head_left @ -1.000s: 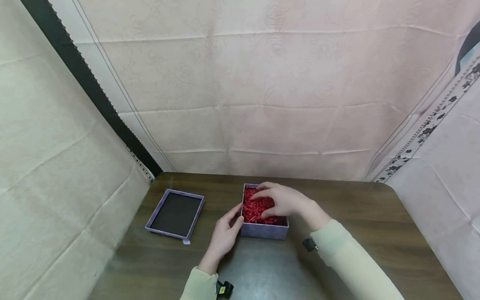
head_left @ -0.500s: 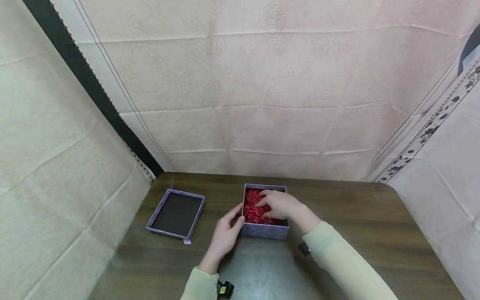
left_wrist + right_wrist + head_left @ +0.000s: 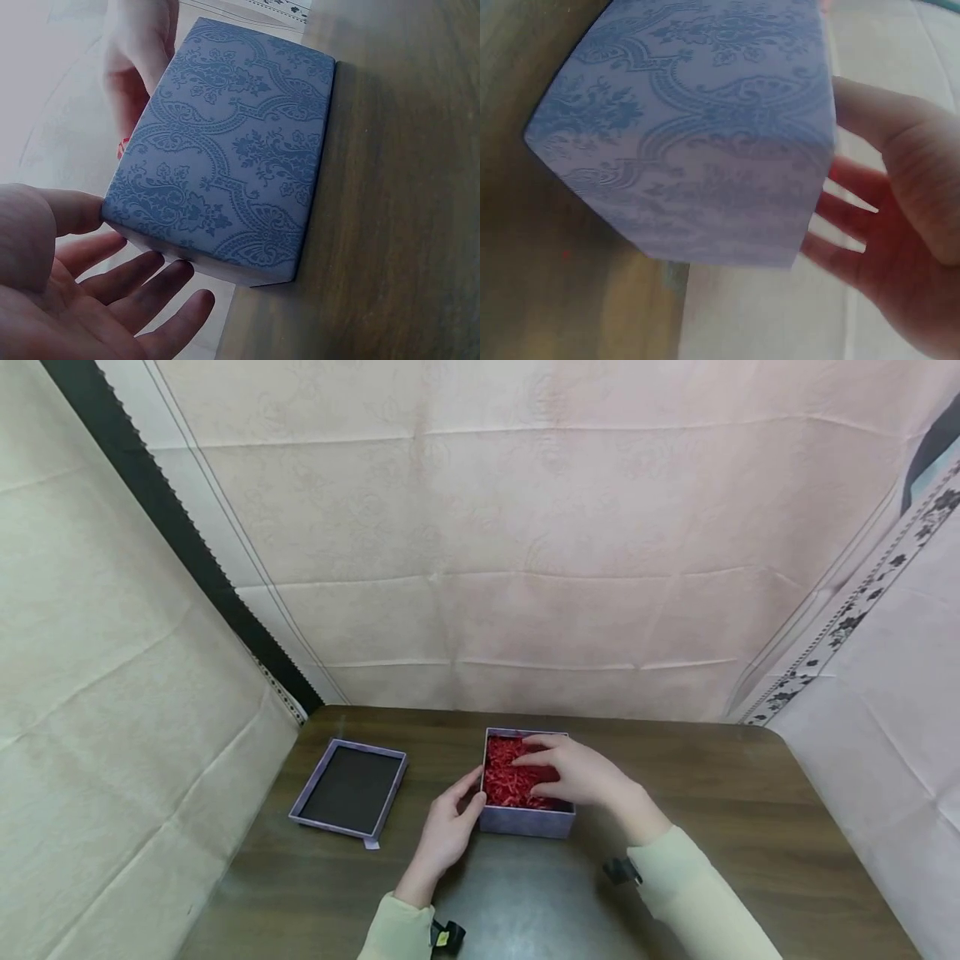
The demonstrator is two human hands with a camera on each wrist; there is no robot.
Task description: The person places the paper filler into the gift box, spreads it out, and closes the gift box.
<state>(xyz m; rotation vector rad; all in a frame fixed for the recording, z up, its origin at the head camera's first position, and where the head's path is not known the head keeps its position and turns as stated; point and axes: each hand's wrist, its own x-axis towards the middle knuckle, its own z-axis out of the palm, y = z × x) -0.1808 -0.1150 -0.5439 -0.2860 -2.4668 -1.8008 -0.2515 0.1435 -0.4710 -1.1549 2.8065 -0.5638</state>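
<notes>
Left hand (image 3: 446, 832), fingers relaxed, touches lavender rectangular cardboard box (image 3: 527, 823), lower centre of frame; right hand (image 3: 581, 772), fingers spread loose, rests on crimson shredded paper (image 3: 502, 781). Snagged paper could spill on lifting; sideways push could skid loosely braced box.

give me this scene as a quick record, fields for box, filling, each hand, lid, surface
container: box, open at the top, floral pattern on its outer walls
filling: red shredded paper
left hand: left hand touches the box's left side
right hand: right hand reaches into the box, fingers apart, at the filling
lid: lid lies left of the box, black inside facing up
surface: brown wood-grain table
</notes>
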